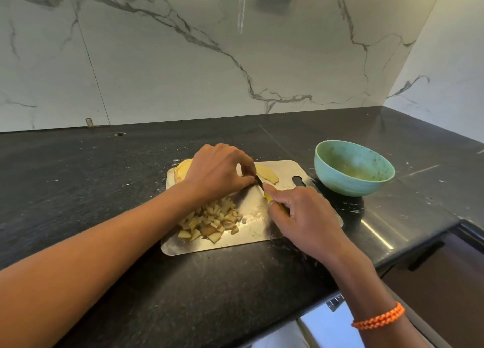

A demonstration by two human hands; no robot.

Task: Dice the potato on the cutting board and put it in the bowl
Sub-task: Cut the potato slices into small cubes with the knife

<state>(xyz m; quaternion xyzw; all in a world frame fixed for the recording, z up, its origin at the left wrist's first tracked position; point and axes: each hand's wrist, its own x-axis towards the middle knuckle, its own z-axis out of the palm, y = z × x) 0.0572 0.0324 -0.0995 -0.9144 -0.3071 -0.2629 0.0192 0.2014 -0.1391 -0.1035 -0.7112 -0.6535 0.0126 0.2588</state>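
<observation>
Here, on a black stone countertop (78, 190), a person's left hand (217, 172) is curling over an uncut potato piece (183, 170) at the far left of a silvery metal cutting board (251, 208), fingertips pinching near the blade. A heap of diced potato (212, 220) is lying on the board's near side. The right hand (301, 216) is gripping a yellow-handled knife (264, 190). A pale green bowl (353, 168) is sitting just beside the board.
</observation>
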